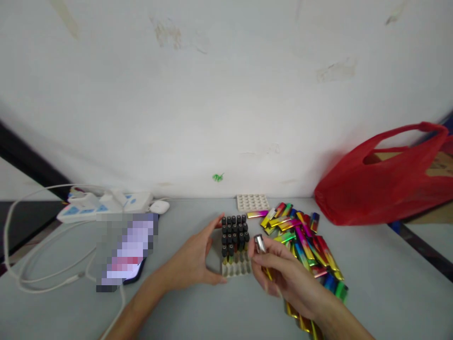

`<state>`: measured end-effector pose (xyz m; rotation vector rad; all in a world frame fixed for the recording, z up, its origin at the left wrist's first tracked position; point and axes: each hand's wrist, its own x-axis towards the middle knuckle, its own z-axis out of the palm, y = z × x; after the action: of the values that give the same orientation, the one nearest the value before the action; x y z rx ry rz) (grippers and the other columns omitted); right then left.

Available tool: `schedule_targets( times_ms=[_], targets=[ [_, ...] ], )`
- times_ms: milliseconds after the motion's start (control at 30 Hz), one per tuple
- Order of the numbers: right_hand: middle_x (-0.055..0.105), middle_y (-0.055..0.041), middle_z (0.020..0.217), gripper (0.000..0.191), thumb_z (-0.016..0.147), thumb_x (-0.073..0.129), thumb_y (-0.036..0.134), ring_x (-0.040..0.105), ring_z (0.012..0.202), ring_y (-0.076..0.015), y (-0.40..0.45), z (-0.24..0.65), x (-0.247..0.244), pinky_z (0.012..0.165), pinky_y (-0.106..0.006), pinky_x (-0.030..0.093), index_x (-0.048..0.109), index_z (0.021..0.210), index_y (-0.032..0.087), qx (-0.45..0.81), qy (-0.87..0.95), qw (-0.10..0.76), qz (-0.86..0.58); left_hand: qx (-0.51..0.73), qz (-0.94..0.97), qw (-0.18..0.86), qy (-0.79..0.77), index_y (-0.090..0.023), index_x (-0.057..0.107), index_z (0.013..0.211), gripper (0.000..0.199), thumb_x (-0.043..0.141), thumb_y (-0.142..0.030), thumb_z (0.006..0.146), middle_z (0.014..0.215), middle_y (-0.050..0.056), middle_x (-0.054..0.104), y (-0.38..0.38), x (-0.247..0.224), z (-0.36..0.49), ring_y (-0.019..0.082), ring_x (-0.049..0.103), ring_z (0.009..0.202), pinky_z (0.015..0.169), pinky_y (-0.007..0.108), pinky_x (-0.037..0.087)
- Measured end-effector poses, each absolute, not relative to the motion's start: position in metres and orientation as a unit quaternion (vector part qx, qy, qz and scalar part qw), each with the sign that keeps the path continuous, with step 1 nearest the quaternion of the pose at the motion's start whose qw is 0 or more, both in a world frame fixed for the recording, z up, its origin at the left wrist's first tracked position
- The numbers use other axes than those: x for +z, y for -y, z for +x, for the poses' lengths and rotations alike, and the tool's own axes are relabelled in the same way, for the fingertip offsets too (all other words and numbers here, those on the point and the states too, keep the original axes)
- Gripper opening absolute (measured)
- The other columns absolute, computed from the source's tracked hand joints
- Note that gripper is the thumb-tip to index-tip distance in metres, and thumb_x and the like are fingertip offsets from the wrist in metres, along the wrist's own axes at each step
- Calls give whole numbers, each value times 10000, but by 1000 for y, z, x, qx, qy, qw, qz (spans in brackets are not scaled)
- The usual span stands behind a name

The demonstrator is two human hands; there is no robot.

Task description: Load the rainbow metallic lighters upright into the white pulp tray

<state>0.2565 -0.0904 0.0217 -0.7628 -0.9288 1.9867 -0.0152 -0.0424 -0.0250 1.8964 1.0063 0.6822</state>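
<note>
Near the middle of the table stands a pale tray point(236, 269) with rows of slots. Several upright lighters with black tops point(234, 231) fill its back rows, and the front slots show bare. My left hand point(193, 257) is at the tray's left side, thumb and fingers spread around its edge. Just right of the tray, my right hand point(279, 269) holds a lighter point(260, 242) with its silver metal top pointing up and back. A pile of shiny multicoloured lighters point(300, 236) lies to the right, partly hidden by my right hand and forearm.
A second pale slotted tray point(252, 202) lies by the wall. At the right is a red bag point(382, 184). On the left are a power strip point(106, 205), a phone with a blurred screen point(132, 250), white cables and a small white device point(159, 207).
</note>
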Motion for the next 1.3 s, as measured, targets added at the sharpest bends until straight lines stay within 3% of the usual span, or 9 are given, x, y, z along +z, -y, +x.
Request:
schedule_targets(
  times_ms=[100, 233, 300, 467, 933, 1300],
  targets=[
    [442, 76, 569, 195, 931, 774, 324, 307, 500, -77, 92, 257, 22, 489, -219, 241, 725, 944, 136, 784, 369, 399, -299, 269, 757, 426, -416, -302, 146, 1788, 1460, 1049, -355, 642, 1650, 145, 554, 43, -23, -15, 432, 505, 1544, 1305, 606, 407],
    [298, 101, 598, 512, 1005, 659, 652, 197, 525, -87, 94, 258, 14, 502, -231, 181, 685, 891, 154, 839, 328, 346, -264, 277, 753, 432, -411, -297, 196, 1781, 1443, 1058, -368, 626, 1674, 156, 534, 43, -23, -15, 448, 511, 1538, 1284, 604, 440],
    [267, 106, 581, 585, 1013, 596, 733, 155, 513, -92, 94, 257, 11, 491, -241, 143, 619, 819, 182, 851, 322, 326, -256, 282, 750, 437, -408, -305, 213, 1778, 1445, 1064, -358, 612, 1664, 150, 549, 43, -23, -15, 462, 515, 1532, 1278, 610, 451],
    [271, 102, 565, 583, 1037, 572, 723, 144, 502, -100, 94, 252, 9, 487, -254, 134, 548, 764, 208, 850, 326, 323, -257, 288, 745, 446, -404, -296, 232, 1774, 1429, 1066, -337, 615, 1630, 143, 586, 44, -21, -14, 466, 497, 1551, 1300, 627, 426],
    [304, 91, 542, 568, 1044, 584, 690, 203, 490, -102, 93, 251, 13, 514, -274, 185, 566, 744, 209, 828, 343, 357, -263, 267, 749, 461, -393, -326, 167, 1777, 1446, 1069, -294, 648, 1810, 151, 360, 42, -26, -17, 403, 401, 1645, 1395, 580, 263],
    [315, 87, 529, 576, 1060, 560, 684, 230, 489, -107, 95, 250, 15, 517, -278, 209, 583, 740, 206, 816, 353, 371, -267, 265, 753, 455, -395, -320, 185, 1776, 1432, 1069, -335, 649, 1808, 150, 368, 42, -27, -17, 423, 388, 1649, 1393, 590, 270]
  ],
)
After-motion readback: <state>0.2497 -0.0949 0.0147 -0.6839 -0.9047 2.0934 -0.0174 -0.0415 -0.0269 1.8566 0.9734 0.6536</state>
